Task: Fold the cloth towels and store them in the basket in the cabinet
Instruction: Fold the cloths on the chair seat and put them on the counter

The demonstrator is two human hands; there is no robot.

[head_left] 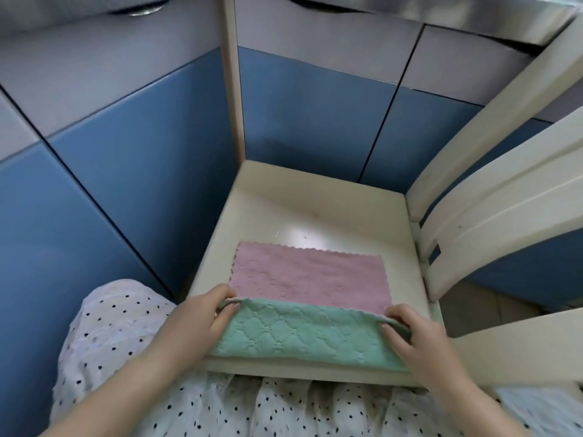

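A cloth towel [309, 279], pink on one face and green on the other, lies on a cream chair seat [315, 203]. Its near edge is turned over, so a green band [303, 337] covers the front part and the pink face shows behind it. My left hand [205, 313] pinches the left corner of the turned edge. At the right corner, my right hand [413, 332] pinches the same edge. No basket is in view.
Blue and grey cabinet doors [142, 152] stand behind and to the left of the chair. The chair's cream backrest slats [492, 197] rise on the right. A white dotted skirt [126, 357] covers my lap below the seat.
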